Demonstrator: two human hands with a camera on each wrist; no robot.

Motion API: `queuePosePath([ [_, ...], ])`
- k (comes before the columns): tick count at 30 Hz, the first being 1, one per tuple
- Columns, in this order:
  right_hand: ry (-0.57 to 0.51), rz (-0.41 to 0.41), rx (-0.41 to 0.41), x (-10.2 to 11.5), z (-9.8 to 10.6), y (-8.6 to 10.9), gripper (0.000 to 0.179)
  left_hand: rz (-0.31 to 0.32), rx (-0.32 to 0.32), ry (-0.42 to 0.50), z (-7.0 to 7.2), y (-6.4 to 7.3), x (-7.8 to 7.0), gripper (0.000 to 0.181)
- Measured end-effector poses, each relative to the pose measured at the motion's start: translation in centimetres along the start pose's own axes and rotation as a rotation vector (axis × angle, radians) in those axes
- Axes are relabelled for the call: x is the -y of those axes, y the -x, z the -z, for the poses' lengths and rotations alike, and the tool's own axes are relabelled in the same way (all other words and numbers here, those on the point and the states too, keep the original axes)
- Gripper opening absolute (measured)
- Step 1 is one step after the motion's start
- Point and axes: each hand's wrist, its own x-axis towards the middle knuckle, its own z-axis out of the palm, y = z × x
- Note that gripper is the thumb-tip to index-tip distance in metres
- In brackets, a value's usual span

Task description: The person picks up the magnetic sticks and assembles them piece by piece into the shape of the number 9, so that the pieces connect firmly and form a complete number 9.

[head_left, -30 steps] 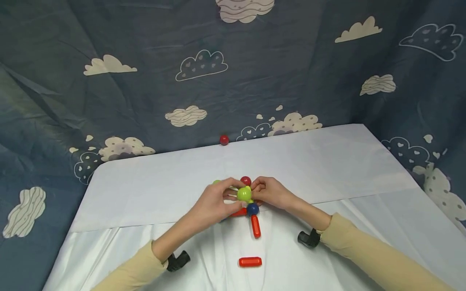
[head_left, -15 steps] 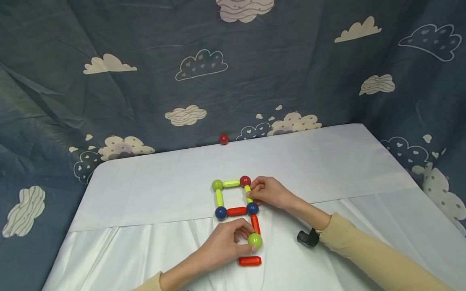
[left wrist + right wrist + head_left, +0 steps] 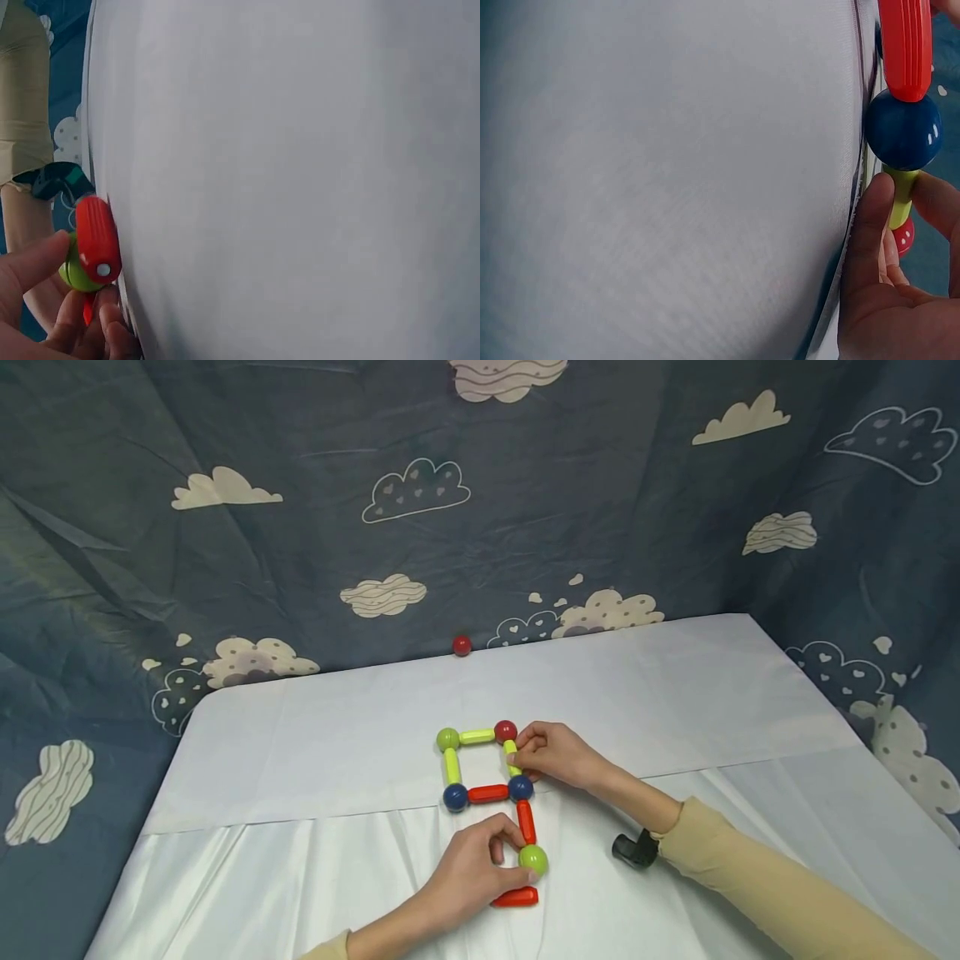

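Note:
My left hand pinches a light green ball at the near end of a red rod. That rod leads up to a dark blue ball, the near right corner of a square of rods and balls. My right hand pinches the square's right yellow-green rod, between the blue ball and a red ball. A second blue ball, a green ball and more rods form the other corners and sides. A loose red rod lies just below my left fingertips.
A single red ball sits at the table's back edge by the cloud-patterned curtain. White cloth covers the table. A black wrist mount hangs under my right wrist.
My left hand has carried the green ball from over the square down toward me, to the near end of the red rod. My right hand has stayed on its rod.

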Motion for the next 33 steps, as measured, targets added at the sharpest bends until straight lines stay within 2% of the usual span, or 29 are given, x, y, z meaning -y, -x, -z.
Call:
queuePosePath([
  [14,0.014,-0.025,-0.014,0.06,-0.06,-0.01,0.029,-0.004,-0.041,0.055,-0.45,0.28,0.21,0.026],
  [33,0.002,-0.022,-0.003,0.28,0.03,0.06,0.029,-0.009,-0.012,0.049,-0.20,0.18,0.38,0.026],
])
